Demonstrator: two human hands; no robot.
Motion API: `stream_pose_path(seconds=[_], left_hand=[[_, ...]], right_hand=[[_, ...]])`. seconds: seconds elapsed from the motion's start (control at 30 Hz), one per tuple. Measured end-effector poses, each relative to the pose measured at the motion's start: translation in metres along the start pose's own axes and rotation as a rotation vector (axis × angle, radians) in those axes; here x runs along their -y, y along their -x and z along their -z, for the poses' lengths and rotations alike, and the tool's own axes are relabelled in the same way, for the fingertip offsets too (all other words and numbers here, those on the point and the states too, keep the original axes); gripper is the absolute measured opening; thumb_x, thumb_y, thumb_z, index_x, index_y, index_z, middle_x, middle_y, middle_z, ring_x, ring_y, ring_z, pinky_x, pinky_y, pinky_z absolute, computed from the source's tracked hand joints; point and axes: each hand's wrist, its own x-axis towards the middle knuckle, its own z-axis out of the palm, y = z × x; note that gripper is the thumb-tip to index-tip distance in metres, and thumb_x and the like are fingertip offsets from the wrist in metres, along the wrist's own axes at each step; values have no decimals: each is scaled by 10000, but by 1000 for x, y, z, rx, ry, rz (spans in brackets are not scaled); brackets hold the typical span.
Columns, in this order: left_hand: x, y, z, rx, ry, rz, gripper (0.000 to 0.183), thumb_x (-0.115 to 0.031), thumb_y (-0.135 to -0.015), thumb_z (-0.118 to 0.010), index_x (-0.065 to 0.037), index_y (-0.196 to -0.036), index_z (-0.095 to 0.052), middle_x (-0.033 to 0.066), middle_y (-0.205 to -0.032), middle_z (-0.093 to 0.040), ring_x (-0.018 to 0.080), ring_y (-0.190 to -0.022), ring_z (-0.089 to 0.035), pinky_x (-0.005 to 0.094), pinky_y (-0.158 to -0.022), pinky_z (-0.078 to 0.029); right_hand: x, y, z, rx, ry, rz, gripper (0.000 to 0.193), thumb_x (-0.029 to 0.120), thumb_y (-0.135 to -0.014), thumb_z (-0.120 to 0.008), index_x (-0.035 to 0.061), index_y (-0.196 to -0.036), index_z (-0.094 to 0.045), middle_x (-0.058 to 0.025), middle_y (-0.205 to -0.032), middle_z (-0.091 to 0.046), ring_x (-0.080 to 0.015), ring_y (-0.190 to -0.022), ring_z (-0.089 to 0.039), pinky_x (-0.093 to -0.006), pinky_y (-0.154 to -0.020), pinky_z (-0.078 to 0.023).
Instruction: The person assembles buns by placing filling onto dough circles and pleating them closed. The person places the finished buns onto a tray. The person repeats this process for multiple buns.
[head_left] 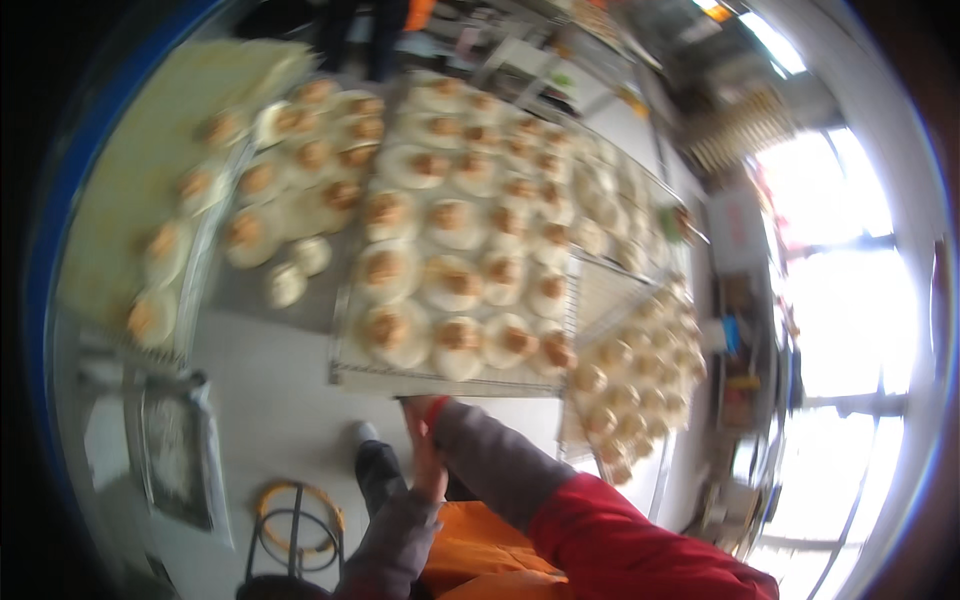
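Observation:
Just below the near edge of a wire rack (450,385), my left hand (430,472) and my right hand (416,418) are close together, touching or overlapping. Motion smears both, so their fingers do not show clearly, nor whether anything is between them. Rows of flat white dough rounds (452,281) cover the rack, each topped with a heap of orange-brown filling. To its left, on a grey surface, lie more topped rounds (252,235) and a few plain dough pieces (287,285).
Plain dough balls (620,395) fill another rack at the right. A greenish-yellow board (110,240) stands at far left, above a metal tray (178,460). A round stool (297,520) is on the floor at lower left. Another person's dark-clad legs (360,40) show at the far side.

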Motion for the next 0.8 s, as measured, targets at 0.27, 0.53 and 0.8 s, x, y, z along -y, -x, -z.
stream_pose_path(seconds=[0.27, 0.53, 0.8], left_hand=[[28, -56, 41, -114, 27, 84, 584, -410, -1086, -318, -2, -1504, -306, 168, -1519, -381, 264, -1393, -383, 366, -1150, -295], [104, -66, 67, -108, -154, 193, 524, -289, -1038, -488, -24, -1470, -354, 173, -1449, -455, 306, -1244, -502, 388, -1062, -389], [145, 10, 151, -211, -363, 278, 437, -229, -1043, -468, 9, -1409, -471, 192, -1399, -518, 313, -1275, -510, 418, -1079, -391]], right_hand=[[-15, 31, -41, 5, -37, -27, 303, 277, -998, -547, 27, -1169, -554, -92, -1068, -594, -192, -936, -537, -340, -789, -441], [89, 198, 7, 471, 53, 201, 489, 275, -1031, -526, 28, -1434, -402, -116, -1223, -607, -195, -1133, -560, -323, -984, -452], [267, 394, 490, -134, 207, 337, 365, 122, -1055, -426, 7, -1393, -501, -113, -1233, -659, -196, -1166, -615, -353, -1009, -481]])
